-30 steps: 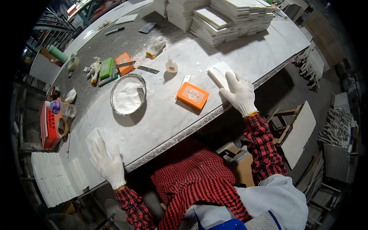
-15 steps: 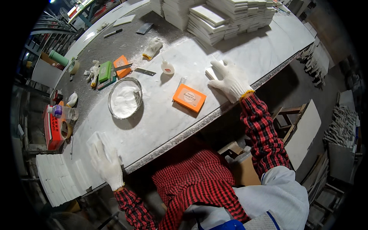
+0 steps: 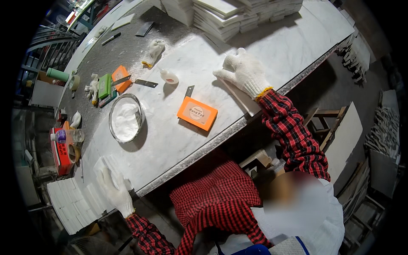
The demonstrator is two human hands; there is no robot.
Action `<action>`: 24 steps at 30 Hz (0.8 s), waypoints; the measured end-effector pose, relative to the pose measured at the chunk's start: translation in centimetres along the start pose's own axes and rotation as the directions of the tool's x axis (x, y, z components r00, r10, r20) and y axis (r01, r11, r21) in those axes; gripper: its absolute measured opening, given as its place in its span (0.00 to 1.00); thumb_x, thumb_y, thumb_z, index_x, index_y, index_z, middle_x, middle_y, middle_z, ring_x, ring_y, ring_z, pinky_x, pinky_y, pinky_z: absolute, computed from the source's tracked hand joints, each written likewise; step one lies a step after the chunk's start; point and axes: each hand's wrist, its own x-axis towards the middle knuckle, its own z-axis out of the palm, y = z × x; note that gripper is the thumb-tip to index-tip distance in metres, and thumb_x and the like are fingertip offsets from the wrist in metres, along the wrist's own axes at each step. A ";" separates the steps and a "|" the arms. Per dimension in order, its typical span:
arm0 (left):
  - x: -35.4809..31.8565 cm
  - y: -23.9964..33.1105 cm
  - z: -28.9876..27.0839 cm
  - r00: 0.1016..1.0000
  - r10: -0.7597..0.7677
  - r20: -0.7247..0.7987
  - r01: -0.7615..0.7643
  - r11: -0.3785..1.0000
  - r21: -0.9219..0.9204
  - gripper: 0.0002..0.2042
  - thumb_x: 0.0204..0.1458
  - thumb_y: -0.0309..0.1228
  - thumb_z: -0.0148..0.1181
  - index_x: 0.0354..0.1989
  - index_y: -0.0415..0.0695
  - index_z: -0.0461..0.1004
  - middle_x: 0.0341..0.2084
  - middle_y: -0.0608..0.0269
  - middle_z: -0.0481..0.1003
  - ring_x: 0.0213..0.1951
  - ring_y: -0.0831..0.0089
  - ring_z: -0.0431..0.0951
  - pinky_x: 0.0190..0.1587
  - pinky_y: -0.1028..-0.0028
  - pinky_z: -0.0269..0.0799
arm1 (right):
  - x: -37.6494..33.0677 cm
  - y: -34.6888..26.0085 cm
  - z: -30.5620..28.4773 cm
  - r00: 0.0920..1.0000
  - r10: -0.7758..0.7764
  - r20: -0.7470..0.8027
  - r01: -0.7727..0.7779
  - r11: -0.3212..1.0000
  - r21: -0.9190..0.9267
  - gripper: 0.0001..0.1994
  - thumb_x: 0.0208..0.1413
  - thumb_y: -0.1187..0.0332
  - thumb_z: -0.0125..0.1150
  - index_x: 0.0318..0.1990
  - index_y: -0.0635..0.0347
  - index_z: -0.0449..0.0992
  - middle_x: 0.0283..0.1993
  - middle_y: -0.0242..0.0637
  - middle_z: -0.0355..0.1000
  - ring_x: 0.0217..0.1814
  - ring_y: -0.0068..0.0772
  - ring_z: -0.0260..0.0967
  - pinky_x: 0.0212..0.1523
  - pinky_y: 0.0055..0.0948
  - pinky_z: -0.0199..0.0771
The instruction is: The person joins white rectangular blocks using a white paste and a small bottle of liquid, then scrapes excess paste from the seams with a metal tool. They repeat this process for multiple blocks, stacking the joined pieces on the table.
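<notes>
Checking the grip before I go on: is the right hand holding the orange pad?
No, the right hand lies flat on a white tile, apart from the orange pad.

Orange pad point(image 3: 197, 113): flat on the white slab, near the front edge.
Metal bowl point(image 3: 125, 118): round, holding white powder — left of the orange pad.
Scraper blade point(image 3: 146, 83): beyond the bowl.
Spare glove point(image 3: 152, 52): crumpled on the grey stretch of bench.
Tile stacks point(image 3: 229, 12): white — piled at the far edge.
Red box point(image 3: 60, 152): at the bench's left end.

White knit gloves with yellow cuffs, red-and-black plaid sleeves, and a white apron.
</notes>
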 end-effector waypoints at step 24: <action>-2.2 -0.5 -2.5 0.985 -0.164 0.050 0.159 0.983 0.091 0.42 0.46 0.45 0.71 0.70 0.46 0.61 0.68 0.45 0.62 0.70 0.47 0.56 0.70 0.56 0.56 | -17.8 0.7 -3.7 0.866 0.273 -0.420 -0.138 0.936 0.324 0.11 0.64 0.78 0.55 0.52 0.69 0.77 0.49 0.43 0.78 0.51 0.37 0.75 0.56 0.32 0.73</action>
